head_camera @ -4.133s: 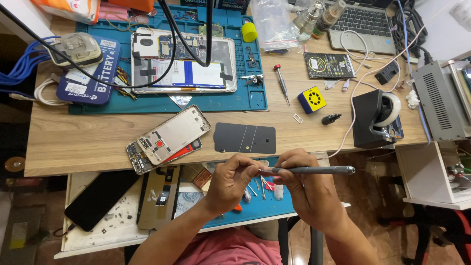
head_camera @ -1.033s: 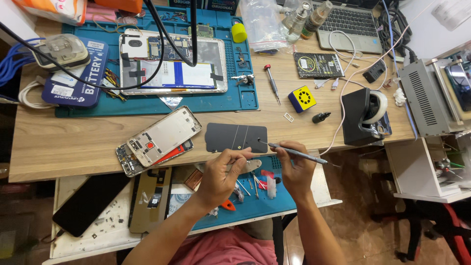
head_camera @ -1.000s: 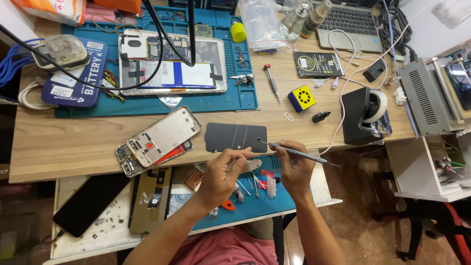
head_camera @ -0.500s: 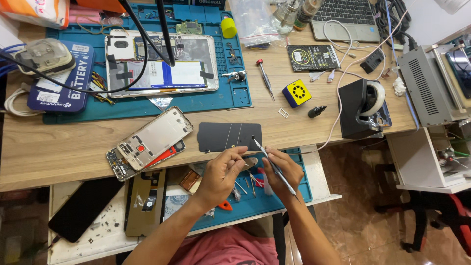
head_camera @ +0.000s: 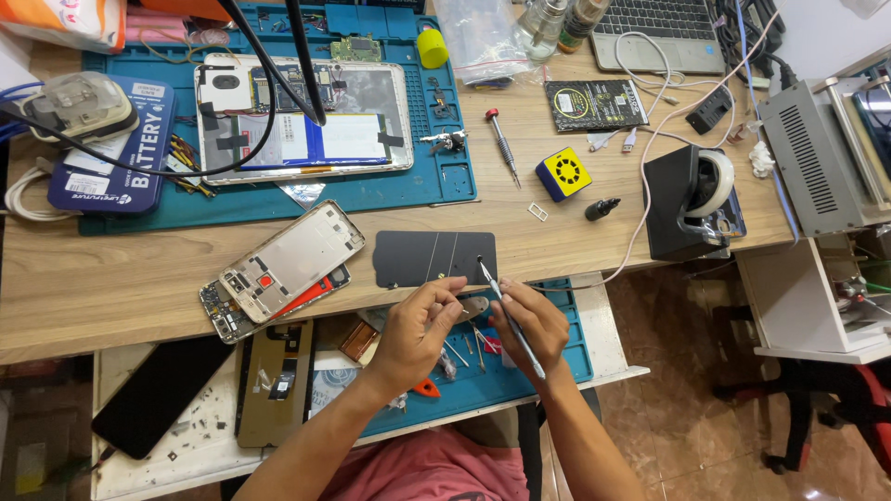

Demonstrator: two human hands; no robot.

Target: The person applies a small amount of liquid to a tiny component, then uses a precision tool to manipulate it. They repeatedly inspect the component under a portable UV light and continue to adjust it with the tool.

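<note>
Your left hand [head_camera: 419, 327] is curled, thumb and forefinger pinched toward a small grey part [head_camera: 473, 305] at the front edge of the wooden desk [head_camera: 111, 269]. The part is mostly covered by your fingers, so what kind of part it is cannot be told. The other fingers are folded loosely under, not spread.

Your right hand [head_camera: 529, 325] is closed in a pen grip around a thin metal-shafted tool [head_camera: 506, 315], probably a precision screwdriver or a pick. Its long axis runs diagonally: tip up and to the left, near the lower right corner of the dark rectangular panel [head_camera: 434, 259], tail end down and to the right, past your knuckles. The tip sits just above the small grey part, between your two hands; contact with the panel cannot be confirmed.

Both hands lie close together over the pulled-out drawer tray, on the blue mat [head_camera: 557, 357] there. Loose tweezers and small tools [head_camera: 464, 348] lie under your hands.

Left of your left hand: an opened phone chassis [head_camera: 283, 264] lying tilted on the desk, a gold back cover [head_camera: 276, 380] in the tray, and a black screen panel [head_camera: 158, 394] further left.

Right of your right hand, well apart: a yellow and blue cube [head_camera: 563, 173], a black tape dispenser [head_camera: 691, 199].
</note>
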